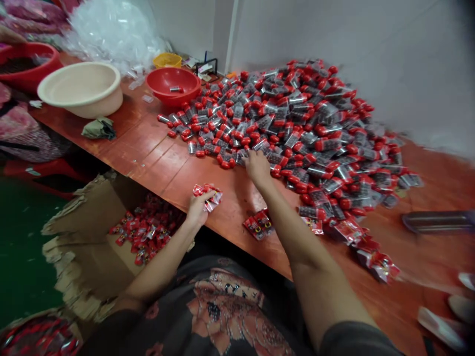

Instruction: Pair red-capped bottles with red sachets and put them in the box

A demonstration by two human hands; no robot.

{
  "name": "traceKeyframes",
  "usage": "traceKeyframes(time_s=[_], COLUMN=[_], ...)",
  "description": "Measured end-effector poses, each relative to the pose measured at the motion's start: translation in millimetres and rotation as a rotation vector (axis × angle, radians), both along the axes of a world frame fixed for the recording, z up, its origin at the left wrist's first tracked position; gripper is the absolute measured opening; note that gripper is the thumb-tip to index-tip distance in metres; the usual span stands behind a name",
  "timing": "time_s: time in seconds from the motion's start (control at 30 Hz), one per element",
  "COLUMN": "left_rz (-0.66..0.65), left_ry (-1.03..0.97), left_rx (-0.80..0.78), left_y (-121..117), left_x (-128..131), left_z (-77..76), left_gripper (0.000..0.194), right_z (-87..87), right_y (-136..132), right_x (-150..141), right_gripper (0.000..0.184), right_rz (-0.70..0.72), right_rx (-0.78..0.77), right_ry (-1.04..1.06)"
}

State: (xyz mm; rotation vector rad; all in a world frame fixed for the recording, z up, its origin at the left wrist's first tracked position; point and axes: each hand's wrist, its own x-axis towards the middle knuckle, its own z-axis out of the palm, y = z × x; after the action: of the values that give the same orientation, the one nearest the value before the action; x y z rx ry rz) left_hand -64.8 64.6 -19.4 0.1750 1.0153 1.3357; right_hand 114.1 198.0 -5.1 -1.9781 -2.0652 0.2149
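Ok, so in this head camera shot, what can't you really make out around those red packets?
Head view:
Right hand: it hides whatever it touches in the pile of packets.
Left hand: it covers part of the crumpled red packets it holds.
Printing on the packets: too small to read.
Pale objects at lower right: blurred, and cut off by the frame edge.

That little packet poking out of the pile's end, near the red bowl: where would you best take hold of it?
Pinch the packet across its middle, coming from above on the side away from the pile. It lies low on the orange tabletop, poking out alone, so it can be reached without nudging its neighbours.
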Motion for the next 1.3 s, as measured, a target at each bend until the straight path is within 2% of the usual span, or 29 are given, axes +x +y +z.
traceKeyframes(time_s=[0.07, 0.17, 0.3, 0.37, 0.43, 0.5, 0.6, 0.7, 0.77, 0.9, 1.1, 1.3], left_rz=[0.01, 0.017, -0.011, -0.04, -0.082, -0.122, -0.129, -0.117, -0.131, -0.142, -0.165, -0.173], left_ry=[0.004, 0.025, 0.016, -0.02, -0.082, -0.155, -0.219, -0.217, -0.208, -0.195, -0.152, -0.133], left_rx=[-0.028, -0.065, -0.089, -0.093, -0.102, -0.117, -0.158, -0.208, -0.237, -0.255, -0.235, -0.225], left_y=[0.2, -1.9, -7.3, -9.8, -11.6, -12.8, -13.7, -15.1, -16.9, -21.5, -26.3, -28.4], left_x=[-2.3, -4.0, -3.0, -1.2, 1.0, 3.9, 10.7, 20.8, 28.3, 39.9, 47.1, 51.0], left_z=[0.4, -1.8, -4.4, -4.1, -2.9, -1.1, 1.8, 5.3, 7.9, 12.6, 15.1, 17.9], left_gripper=[0.03, 0.032, 0.026, 0.019, 0.011, 0.005, 0.01, 0.012, 0.012, 0.013, 0.01, 0.01], right_z=[-7.2, -14.5, -11.4, -7.2, -4.2, -3.9, -7.3, -9.4, -8.1, -3.1, -6.7, -16.1], right_y=[9.1, 3.2, -29.2, -54.9, -86.1, -119.9, -164.3, -191.8, -201.5, -213.1, -225.8, -225.2], right_x=[0.5, 2.3, 10.9, 13.7, 13.7, 11.7, 8.6, 7.2, 6.5, 4.8, 9.7, 15.4], right_gripper=[0.037, 0.034, 0.029, 0.028, 0.03, 0.033, 0.037, 0.036, 0.031, 0.022, 0.046, 0.045], right_rz=[-0.007, 0.02, 0.062, 0.059, 0.054, 0.052, -0.028, -0.049, -0.078, -0.107, 0.017, 0.046], right_rx=[-0.045, -0.097, -0.031, 0.042, 0.059, 0.0, -0.111, -0.205, -0.227, -0.201, -0.115, -0.012], right_ry=[-0.099, -0.12, -0.12, -0.02, 0.221, 0.564, 1.045, 1.432, 1.568, 1.563, 1.334, 1.117])
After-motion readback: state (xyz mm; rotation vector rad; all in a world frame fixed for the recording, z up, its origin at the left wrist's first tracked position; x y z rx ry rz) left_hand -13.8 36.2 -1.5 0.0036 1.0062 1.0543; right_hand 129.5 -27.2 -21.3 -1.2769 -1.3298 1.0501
